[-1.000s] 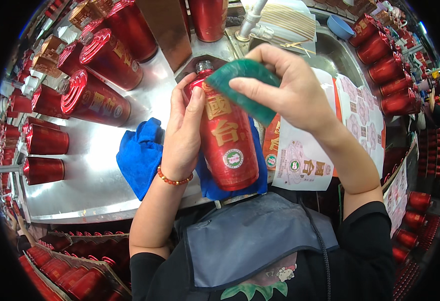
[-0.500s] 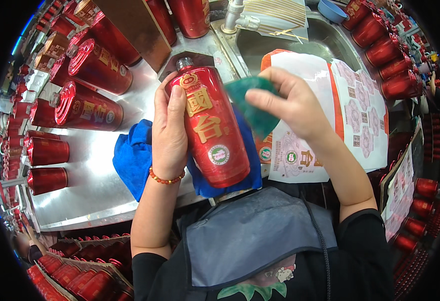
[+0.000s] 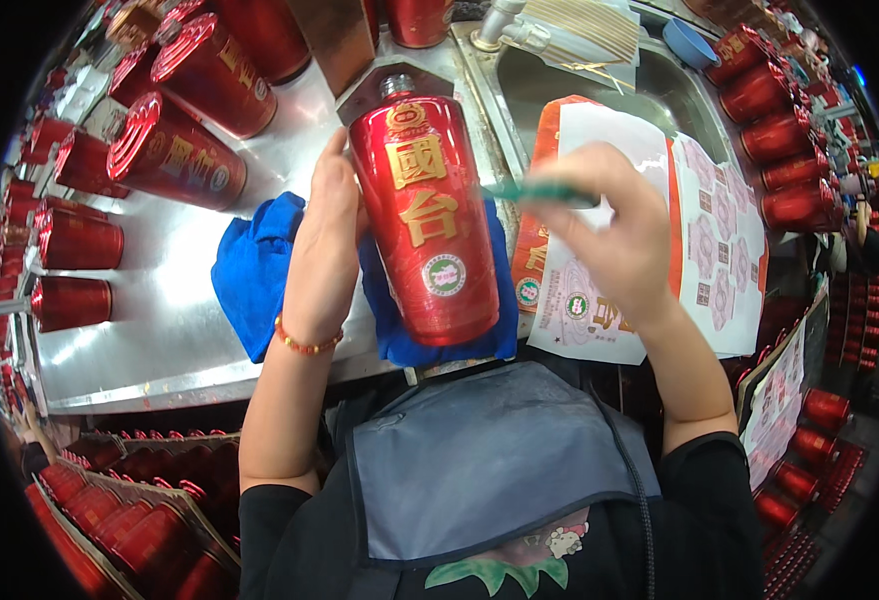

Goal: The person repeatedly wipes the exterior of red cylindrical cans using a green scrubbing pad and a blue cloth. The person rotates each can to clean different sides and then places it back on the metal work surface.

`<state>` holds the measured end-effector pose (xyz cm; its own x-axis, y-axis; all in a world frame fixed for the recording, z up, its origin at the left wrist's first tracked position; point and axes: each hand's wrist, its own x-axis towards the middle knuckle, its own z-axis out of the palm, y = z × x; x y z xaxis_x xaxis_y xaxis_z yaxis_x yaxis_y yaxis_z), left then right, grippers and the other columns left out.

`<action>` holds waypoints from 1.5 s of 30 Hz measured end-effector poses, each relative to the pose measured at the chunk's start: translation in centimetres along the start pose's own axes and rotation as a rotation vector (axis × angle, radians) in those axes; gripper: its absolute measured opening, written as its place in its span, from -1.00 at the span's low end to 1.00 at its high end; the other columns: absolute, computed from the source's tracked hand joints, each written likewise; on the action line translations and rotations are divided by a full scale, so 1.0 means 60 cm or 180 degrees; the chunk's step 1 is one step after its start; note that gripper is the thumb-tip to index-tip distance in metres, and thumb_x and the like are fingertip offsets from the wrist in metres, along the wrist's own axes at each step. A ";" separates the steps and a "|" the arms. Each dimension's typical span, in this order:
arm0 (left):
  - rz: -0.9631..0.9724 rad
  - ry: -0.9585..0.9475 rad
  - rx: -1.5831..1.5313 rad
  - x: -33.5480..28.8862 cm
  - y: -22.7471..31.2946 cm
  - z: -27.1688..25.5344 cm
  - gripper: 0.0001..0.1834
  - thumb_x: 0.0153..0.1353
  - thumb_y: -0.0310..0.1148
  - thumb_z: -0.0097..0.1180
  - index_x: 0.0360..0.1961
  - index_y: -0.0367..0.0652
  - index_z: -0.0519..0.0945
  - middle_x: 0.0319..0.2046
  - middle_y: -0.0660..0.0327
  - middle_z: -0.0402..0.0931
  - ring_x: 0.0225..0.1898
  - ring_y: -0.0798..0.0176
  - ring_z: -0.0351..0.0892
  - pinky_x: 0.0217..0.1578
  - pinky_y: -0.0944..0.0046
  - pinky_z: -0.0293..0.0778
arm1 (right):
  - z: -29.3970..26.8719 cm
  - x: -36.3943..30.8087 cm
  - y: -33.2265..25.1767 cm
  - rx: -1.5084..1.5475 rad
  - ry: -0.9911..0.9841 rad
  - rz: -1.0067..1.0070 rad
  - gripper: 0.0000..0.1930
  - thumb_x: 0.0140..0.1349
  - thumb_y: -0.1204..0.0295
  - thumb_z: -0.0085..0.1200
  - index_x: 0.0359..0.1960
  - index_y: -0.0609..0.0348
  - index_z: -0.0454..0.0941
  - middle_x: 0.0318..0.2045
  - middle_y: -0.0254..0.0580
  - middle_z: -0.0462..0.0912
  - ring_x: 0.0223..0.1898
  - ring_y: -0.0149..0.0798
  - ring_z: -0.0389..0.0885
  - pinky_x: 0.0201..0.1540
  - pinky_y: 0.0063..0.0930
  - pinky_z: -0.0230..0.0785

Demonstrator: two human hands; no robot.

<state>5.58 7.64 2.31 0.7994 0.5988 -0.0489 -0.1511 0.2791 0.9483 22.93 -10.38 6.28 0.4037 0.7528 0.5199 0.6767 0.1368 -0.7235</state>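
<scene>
A red glass bottle (image 3: 429, 255) with raised-looking gold characters, a round green-and-white emblem and a bare glass neck leans back over a blue cloth (image 3: 504, 300) in front of me. My left hand (image 3: 324, 235) is closed against its left side, fingers partly hidden behind it. Pinched in my right hand (image 3: 614, 225) is a thin flat green scraper (image 3: 549, 190), seen nearly edge-on and blurred. Its tip meets the bottle's right edge, or comes very close to it. A second crumpled blue cloth (image 3: 249, 265) lies on the metal worktop, left of the bottle.
Printed decal sheets (image 3: 714, 240) lie on the right, over an orange sheet (image 3: 549, 130). Behind them are a metal sink (image 3: 519, 80), a tap (image 3: 499, 25) and a blue bowl (image 3: 687, 42). Red bottles (image 3: 179, 155) stand at the left; more (image 3: 799, 205) line the right.
My right hand has turned the green scraper from flat to edge-on, bringing it to the bottle's right side. My left thumb has left the bottle's front. The view has shifted slightly.
</scene>
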 end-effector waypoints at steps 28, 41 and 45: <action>0.1514 -0.0152 0.2945 -0.092 -0.023 0.032 0.43 -0.17 -0.16 0.64 0.50 -0.50 -0.15 0.41 -0.39 0.06 0.41 -0.36 0.16 0.38 -0.06 0.22 | 0.014 -0.080 -0.114 -0.0566 -0.1305 -0.0872 -0.54 -0.29 0.54 0.38 -0.19 -0.02 0.81 -0.35 -0.43 0.62 -0.35 -0.27 0.47 -0.23 -0.36 0.28; 0.1234 0.0229 0.2752 -0.112 -0.017 0.051 0.27 -0.14 -0.30 0.59 0.54 -0.29 0.03 0.43 -0.25 0.16 0.40 -0.28 0.28 0.30 0.05 0.35 | 0.010 -0.057 -0.092 -0.1716 -0.0486 -0.0963 -0.46 -0.31 0.60 0.45 -0.11 0.13 0.77 -0.47 -0.41 0.48 -0.40 -0.27 0.41 -0.38 -0.42 0.22; 0.1474 0.0290 0.2979 -0.108 -0.030 0.042 0.17 -0.06 -0.32 0.49 0.52 -0.34 0.05 0.01 -0.16 0.36 -0.02 -0.19 0.48 -0.04 0.03 0.48 | 0.019 -0.056 -0.131 -0.0941 -0.1288 -0.1032 -0.49 -0.28 0.55 0.39 -0.11 0.13 0.77 -0.44 -0.39 0.48 -0.39 -0.24 0.40 -0.37 -0.34 0.22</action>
<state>2.14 1.35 1.74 0.7256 0.5638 0.3944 0.1100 -0.6609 0.7424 15.56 -13.26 9.68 -0.0797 0.8961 0.4367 0.8923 0.2594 -0.3695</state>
